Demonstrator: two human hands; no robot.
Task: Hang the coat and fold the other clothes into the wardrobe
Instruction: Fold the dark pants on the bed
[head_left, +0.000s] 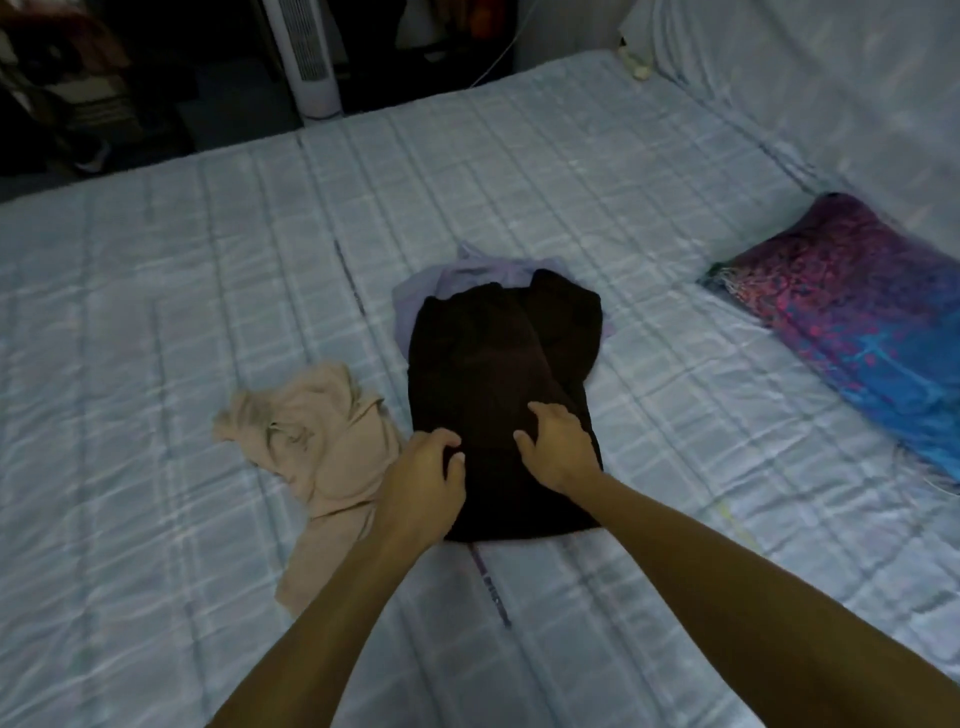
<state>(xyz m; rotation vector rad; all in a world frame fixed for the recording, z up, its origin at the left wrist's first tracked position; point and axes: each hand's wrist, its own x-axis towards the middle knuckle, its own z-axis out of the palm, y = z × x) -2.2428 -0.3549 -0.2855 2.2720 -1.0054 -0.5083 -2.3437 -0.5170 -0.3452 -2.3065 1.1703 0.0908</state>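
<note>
One bed (156, 312), covered in a pale blue quilted check, fills nearly the whole view from 9 o'clock to 3 o'clock. At 3 o'clock, near the bed's right side, lies a folded patterned cloth (857, 301) in purple, red and blue, fringed at its inner end.

At the centre lies the dark garment (483, 364), brown-black, spread flat in a long shape running from 12 o'clock to 6 o'clock. At 9 o'clock of it, just beside its left edge, lies a beige garment (322, 441), crumpled and unfolded, with a strip trailing towards 6 o'clock.

Beyond the bed, at 11 o'clock, a white tower fan (306, 57) stands upright on a dark floor. A lavender garment (467, 275) lies under the far end of the dark garment, showing only at 12 o'clock and 10 o'clock of it.

Both hands rest on the near half of the dark garment, close together but not touching. The left hand (423, 475), at 7 o'clock of the garment, curls fingers and thumb onto the fabric at its left edge, pinching it. The right hand (561, 452), at 5 o'clock, presses the cloth with its fingers spread.
</note>
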